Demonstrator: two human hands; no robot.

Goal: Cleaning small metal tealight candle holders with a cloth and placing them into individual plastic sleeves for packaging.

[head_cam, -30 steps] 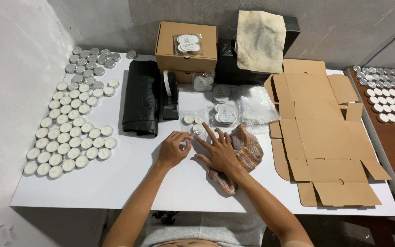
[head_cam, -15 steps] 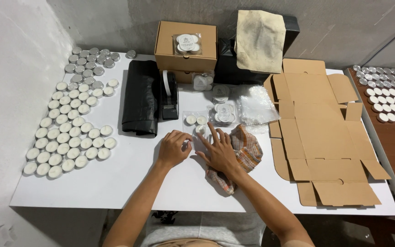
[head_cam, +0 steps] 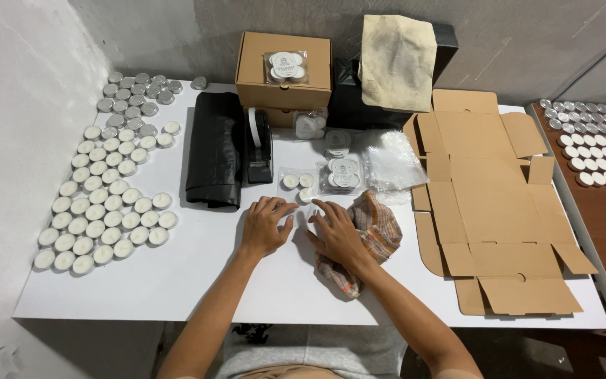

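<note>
Meanwhile, we press left hand (head_cam: 266,226) and right hand (head_cam: 335,231), fingers spread flat, onto a clear pouch (head_cam: 298,189) of tealights on the table (head_cam: 198,274) | checked cloth (head_cam: 369,235) under our right wrist.

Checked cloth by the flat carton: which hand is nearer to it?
Right. The right hand lies against the checked cloth, covering its left edge. The left hand rests flat on the table, farther left, clear of it.
</note>
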